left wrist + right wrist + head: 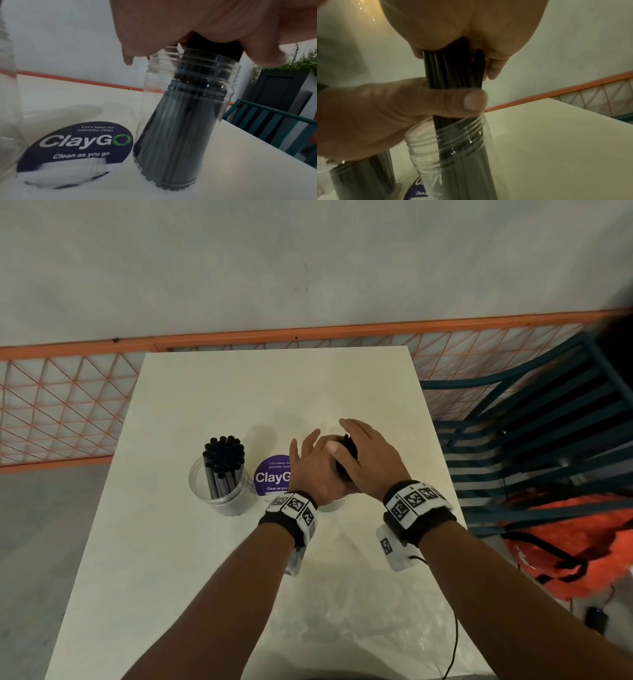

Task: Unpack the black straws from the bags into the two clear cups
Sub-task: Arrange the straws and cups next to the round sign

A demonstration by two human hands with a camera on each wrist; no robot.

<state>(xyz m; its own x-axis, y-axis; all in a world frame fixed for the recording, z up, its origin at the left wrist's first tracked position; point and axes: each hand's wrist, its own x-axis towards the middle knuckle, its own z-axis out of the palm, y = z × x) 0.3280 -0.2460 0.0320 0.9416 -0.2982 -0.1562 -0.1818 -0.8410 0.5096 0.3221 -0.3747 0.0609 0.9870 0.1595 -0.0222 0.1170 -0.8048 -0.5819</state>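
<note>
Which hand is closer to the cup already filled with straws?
Left. The left hand is beside the purple sticker next to that filled cup; the right hand is farther right.

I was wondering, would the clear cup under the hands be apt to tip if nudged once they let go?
Probably, somewhat. The clear cup looks tall, narrow and thin-walled, so likely light. Its black straws rise well above the rim and lean to one side, raising the weight. Both the left hand and right hand seem to steady the bundle.
</note>
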